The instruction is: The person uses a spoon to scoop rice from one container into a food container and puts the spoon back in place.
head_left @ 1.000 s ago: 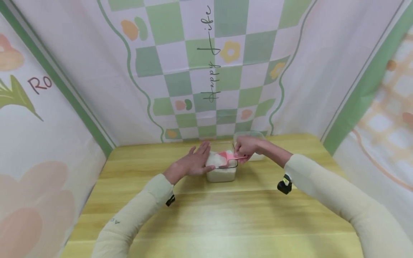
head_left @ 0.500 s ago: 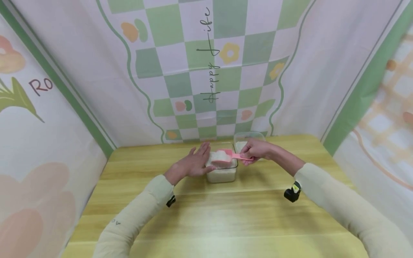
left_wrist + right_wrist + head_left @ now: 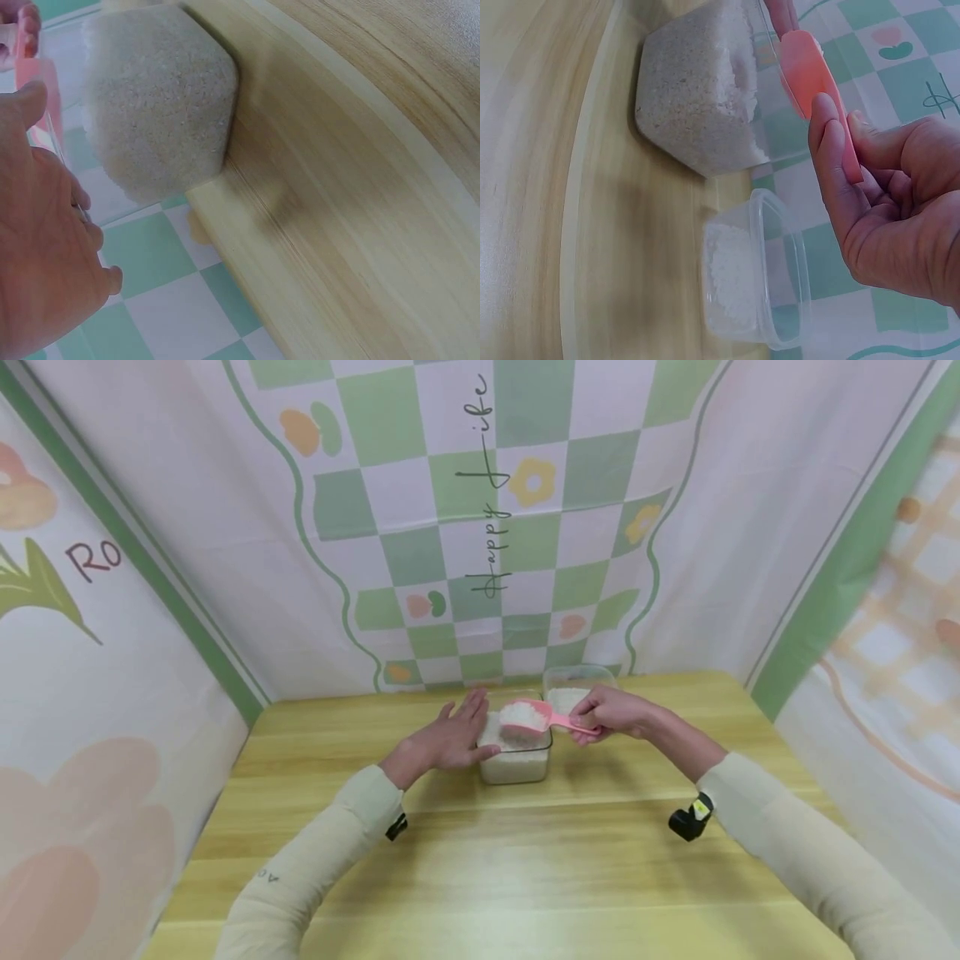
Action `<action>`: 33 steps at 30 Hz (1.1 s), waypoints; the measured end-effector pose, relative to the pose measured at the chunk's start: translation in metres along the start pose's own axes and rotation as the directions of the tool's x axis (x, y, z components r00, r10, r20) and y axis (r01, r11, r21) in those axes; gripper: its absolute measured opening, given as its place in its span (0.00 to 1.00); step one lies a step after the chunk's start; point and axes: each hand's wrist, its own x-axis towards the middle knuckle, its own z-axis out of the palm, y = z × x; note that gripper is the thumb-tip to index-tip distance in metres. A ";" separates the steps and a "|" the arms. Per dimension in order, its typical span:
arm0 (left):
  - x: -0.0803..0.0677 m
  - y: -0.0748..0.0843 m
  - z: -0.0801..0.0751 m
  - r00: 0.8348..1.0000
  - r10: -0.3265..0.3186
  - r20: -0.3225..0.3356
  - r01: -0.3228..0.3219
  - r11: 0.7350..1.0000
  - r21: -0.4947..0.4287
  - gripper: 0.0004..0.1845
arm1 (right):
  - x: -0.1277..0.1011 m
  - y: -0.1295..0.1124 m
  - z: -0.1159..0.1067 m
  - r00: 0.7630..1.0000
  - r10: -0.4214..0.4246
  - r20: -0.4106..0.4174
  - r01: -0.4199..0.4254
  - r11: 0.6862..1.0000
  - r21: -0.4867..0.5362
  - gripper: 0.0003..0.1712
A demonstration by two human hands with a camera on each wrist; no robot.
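A pink scoop (image 3: 534, 717) heaped with rice is held by its handle in the right hand (image 3: 617, 713), the fingers and thumb pinched round the handle's end so that the bowl is kept level and nothing is spilled. In the right wrist view the scoop (image 3: 816, 82) is seen gripped between thumb and forefinger, with the other fingers curled beneath as support. The scoop is carried just above the rim of the clear box (image 3: 516, 752), which is nearly filled with rice and stands on the table (image 3: 480, 860) near its far edge.

The left hand (image 3: 450, 739) is laid against the box's left wall with its fingers straight and spread; nothing is gripped, and the box appears to be steadied in this way while rice is taken from it. In the left wrist view the palm (image 3: 41, 262) is seen pressed to the clear wall (image 3: 75, 150).

A smaller tub (image 3: 576, 693) with a shallow layer of rice is placed just beside the box, to its right and slightly behind, close enough to be reached by the loaded scoop with a short move. It is touched by neither hand.
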 end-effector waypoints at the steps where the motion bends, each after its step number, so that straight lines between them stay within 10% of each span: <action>1: 0.000 0.000 0.000 1.000 0.000 0.000 0.000 1.000 -0.002 0.48 | 0.000 0.001 -0.001 1.000 -0.003 -0.002 0.003 1.000 0.000 0.12; 33: -0.001 0.000 -0.001 1.000 0.014 -0.006 -0.014 1.000 0.004 0.48 | -0.038 0.021 -0.046 0.993 -0.016 -0.119 0.025 0.997 0.074 0.16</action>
